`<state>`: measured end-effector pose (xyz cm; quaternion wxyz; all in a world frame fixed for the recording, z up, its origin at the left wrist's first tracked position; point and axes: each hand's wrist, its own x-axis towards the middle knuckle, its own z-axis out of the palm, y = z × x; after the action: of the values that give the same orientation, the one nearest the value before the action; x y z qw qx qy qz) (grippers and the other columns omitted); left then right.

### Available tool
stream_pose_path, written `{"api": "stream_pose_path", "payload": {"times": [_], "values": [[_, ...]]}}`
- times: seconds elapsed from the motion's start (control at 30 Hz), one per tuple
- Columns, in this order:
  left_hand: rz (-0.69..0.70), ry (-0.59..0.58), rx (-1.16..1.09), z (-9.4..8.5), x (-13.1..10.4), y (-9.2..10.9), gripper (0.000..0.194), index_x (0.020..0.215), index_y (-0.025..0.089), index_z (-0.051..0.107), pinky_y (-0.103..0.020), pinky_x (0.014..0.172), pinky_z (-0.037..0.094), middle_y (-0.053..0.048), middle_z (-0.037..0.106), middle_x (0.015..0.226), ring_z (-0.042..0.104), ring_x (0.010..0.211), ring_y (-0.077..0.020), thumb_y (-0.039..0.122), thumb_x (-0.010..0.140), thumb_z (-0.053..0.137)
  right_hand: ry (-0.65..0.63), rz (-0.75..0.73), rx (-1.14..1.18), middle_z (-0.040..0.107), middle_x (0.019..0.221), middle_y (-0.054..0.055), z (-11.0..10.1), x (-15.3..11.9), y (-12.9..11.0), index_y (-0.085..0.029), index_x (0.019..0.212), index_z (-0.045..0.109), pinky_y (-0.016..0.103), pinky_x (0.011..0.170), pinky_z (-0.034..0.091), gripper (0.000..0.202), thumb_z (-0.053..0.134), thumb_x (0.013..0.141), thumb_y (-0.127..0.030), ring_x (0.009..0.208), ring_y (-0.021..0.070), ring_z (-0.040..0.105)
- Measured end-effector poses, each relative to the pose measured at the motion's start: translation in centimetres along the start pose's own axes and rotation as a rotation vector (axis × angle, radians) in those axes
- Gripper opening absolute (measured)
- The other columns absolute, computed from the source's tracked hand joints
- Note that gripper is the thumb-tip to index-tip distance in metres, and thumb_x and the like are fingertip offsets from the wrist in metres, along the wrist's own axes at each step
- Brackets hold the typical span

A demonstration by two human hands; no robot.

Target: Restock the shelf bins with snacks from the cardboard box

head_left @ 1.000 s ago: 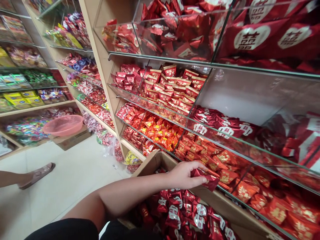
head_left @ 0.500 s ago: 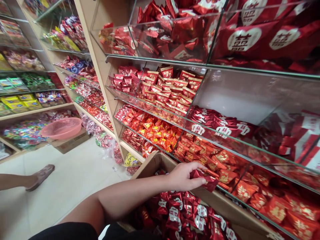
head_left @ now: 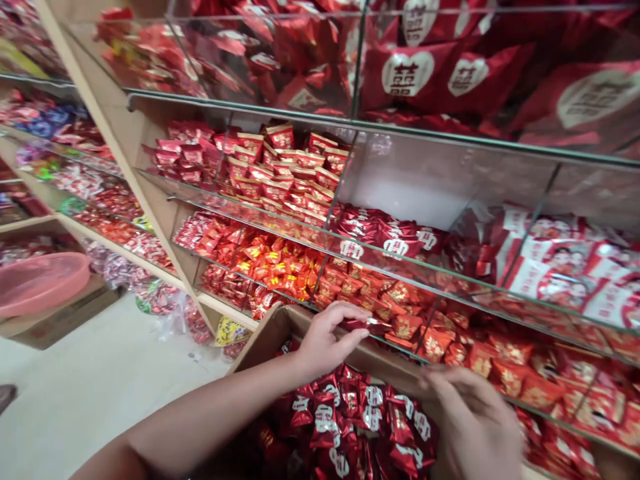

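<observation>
My left hand (head_left: 327,339) is closed on a small dark red candy packet (head_left: 367,325), pinched between thumb and fingers above the far wall of a cardboard box (head_left: 260,340). Many shiny red candy packets (head_left: 350,417) with white patches fill the box below. My right hand (head_left: 477,423), smeared by motion, is over the box's right side with its fingers bent; whether it holds anything does not show. Just beyond the left hand lie orange-red wrapped candies (head_left: 405,325) in a low shelf bin.
Glass-fronted shelves rise ahead, with dark red packets (head_left: 395,233) and red-and-white bags (head_left: 565,267) on the middle one. Large red bags (head_left: 407,73) fill the upper shelf. At left, a pink basket (head_left: 45,280) rests on a carton (head_left: 65,317) on the floor.
The view has swung to the right, so shelves and basket appear farther left. My right hand has come into view at lower right. The left hand still grips the candy packet.
</observation>
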<state>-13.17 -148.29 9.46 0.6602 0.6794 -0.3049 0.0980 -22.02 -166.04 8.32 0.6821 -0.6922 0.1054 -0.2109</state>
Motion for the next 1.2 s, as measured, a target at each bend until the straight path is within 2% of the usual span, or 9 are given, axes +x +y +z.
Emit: {"api": "stream_pose_path", "payload": {"times": [0.17,0.23,0.4,0.47,0.6,0.7,0.87,1.03,1.2], "values": [[0.312,-0.191,0.209,0.0,0.5,0.3,0.010,0.082,0.020,0.061,-0.039,0.087,0.041,-0.006,0.065,0.090,0.055,0.096,-0.0190,0.013,0.077,0.055,-0.187,0.481,0.499,0.064,0.073,0.003,2.9,1.2,0.2,-0.019,0.086,0.057,0.027,0.058,0.048,0.031,0.061,0.070,-0.045,0.063,0.0136,0.058],[0.357,-0.269,0.275,0.2,0.3,0.2,0.014,0.080,0.022,0.062,-0.042,0.091,0.037,-0.006,0.064,0.095,0.051,0.104,-0.0202,0.012,0.077,0.053,-0.234,0.504,0.588,0.064,0.073,0.000,3.4,1.3,-0.2,-0.022,0.093,0.055,0.023,0.059,0.047,0.030,0.065,0.069,-0.036,0.064,0.0104,0.057],[0.133,-0.246,0.111,1.1,-0.5,0.5,0.047,0.116,0.023,0.047,-0.045,0.097,0.031,-0.012,0.030,0.137,0.032,0.122,-0.0278,0.019,0.071,0.061,-0.145,0.322,0.491,0.062,0.069,-0.004,3.1,1.5,0.1,-0.023,0.102,0.050,0.019,0.059,0.044,0.040,0.069,0.067,-0.022,0.058,0.0070,0.053],[-0.084,-0.236,-0.107,1.6,-0.6,0.5,0.059,0.126,0.022,0.032,-0.040,0.089,0.040,-0.014,0.040,0.129,0.046,0.112,-0.0249,0.022,0.074,0.060,-0.136,0.290,0.440,0.062,0.068,-0.004,2.8,1.5,0.4,-0.023,0.101,0.050,0.021,0.059,0.044,0.038,0.068,0.067,-0.023,0.057,0.0077,0.052],[-0.342,-0.197,-0.276,2.1,-0.6,0.4,0.036,0.110,0.017,0.044,-0.030,0.079,0.045,-0.007,0.061,0.096,0.059,0.088,-0.0170,0.021,0.077,0.057,-0.190,0.261,0.335,0.062,0.082,0.001,2.5,1.3,0.9,-0.021,0.096,0.053,0.025,0.063,0.044,0.030,0.065,0.069,-0.029,0.067,0.0114,0.054],[-0.387,-0.254,-0.243,1.8,-0.6,0.3,0.039,0.110,0.017,0.045,-0.029,0.077,0.045,-0.005,0.063,0.091,0.058,0.083,-0.0150,0.019,0.074,0.060,-0.191,0.194,0.206,0.061,0.084,0.001,2.3,1.3,1.3,-0.022,0.097,0.055,0.026,0.069,0.044,0.030,0.064,0.070,-0.032,0.075,0.0138,0.054],[-0.442,-0.274,-0.158,1.4,-0.4,0.5,0.022,0.091,0.013,0.058,-0.025,0.070,0.045,-0.004,0.064,0.083,0.058,0.075,-0.0136,0.025,0.072,0.062,-0.200,0.093,0.115,0.062,0.078,0.002,2.0,1.6,1.4,-0.017,0.061,0.056,0.026,0.068,0.044,0.020,0.064,0.069,-0.034,0.075,0.0159,0.055],[-0.465,-0.228,-0.209,1.3,-0.2,1.4,0.022,0.086,0.013,0.058,-0.025,0.065,0.045,-0.003,0.064,0.076,0.058,0.068,-0.0133,0.029,0.070,0.063,-0.287,0.003,-0.050,0.063,0.097,0.005,1.7,1.1,0.2,-0.023,0.096,0.058,0.031,0.076,0.047,0.029,0.065,0.069,-0.030,0.087,0.0198,0.058],[-0.257,-0.252,-0.225,-0.1,0.1,1.8,0.031,0.109,0.018,0.048,-0.028,0.073,0.045,-0.006,0.062,0.092,0.058,0.082,-0.0159,0.030,0.081,0.052,-0.250,-0.522,-0.518,0.065,0.091,0.004,0.8,2.1,-6.0,-0.025,0.090,0.061,0.028,0.070,0.050,0.018,0.060,0.073,-0.027,0.080,0.0190,0.062]]}}
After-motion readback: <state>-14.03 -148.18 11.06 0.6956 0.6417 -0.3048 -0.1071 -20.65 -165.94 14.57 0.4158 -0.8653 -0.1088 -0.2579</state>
